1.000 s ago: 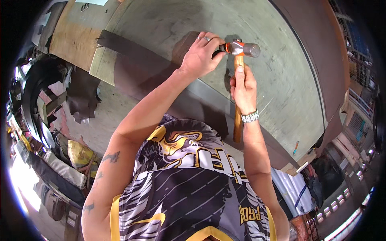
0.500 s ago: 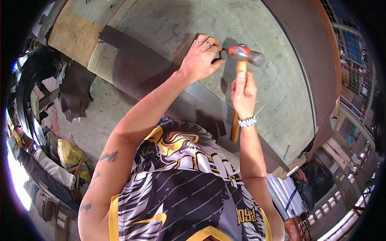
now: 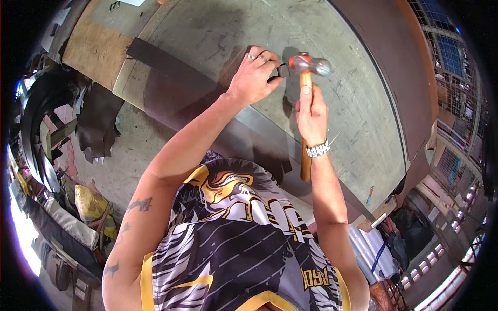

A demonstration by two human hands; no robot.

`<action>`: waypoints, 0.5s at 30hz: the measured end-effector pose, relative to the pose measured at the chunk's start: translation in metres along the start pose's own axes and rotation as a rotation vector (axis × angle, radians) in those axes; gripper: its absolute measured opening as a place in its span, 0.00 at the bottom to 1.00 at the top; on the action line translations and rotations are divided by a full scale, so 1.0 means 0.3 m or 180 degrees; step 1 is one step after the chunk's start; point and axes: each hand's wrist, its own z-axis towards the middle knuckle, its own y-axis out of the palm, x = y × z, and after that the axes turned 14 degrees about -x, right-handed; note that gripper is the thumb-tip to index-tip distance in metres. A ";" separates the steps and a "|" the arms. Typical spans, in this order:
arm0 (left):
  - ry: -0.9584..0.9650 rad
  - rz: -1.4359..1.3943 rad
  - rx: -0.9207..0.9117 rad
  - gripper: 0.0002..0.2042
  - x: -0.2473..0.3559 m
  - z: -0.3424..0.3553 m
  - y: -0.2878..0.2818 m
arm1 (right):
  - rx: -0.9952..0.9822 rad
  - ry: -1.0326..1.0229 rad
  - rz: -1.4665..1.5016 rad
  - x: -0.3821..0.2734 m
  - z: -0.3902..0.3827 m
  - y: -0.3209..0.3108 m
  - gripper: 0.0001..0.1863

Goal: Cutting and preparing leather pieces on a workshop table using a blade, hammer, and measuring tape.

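Presently, we appear to be hammering: our right fingers [image 3: 306, 98] clamp the hammer [image 3: 311, 66], our left fingers [image 3: 268, 66] a dark piece [image 3: 283, 70] over the desk [image 3: 358, 109]; each blow calls for steadiness.

Over the worktop [image 3: 358, 119], the right hand [image 3: 312, 119] gripped a hammer [image 3: 305, 80] partway up its wooden handle, the metal head just beside a small dark piece [image 3: 281, 71] pinched by the left hand [image 3: 253, 75]. A long brown strip [image 3: 171, 67] ran from the left edge along the near one. A brown sheet [image 3: 394, 78] bordered the curved right edge; a small blue-and-orange object [image 3: 370, 195] lay by the near right corner.
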 end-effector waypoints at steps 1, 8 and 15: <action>0.0015 -0.0048 0.0019 0.15 0.002 -0.003 -0.002 | 0.0180 -0.0067 0.0104 -0.004 -0.012 0.003 0.20; -0.0107 0.0054 -0.0108 0.16 -0.001 -0.003 -0.003 | -0.0034 0.0172 0.0213 0.012 -0.004 -0.011 0.20; -0.0049 0.0042 -0.0020 0.15 -0.004 -0.004 0.013 | 0.0038 -0.0166 -0.0347 0.054 -0.008 -0.007 0.21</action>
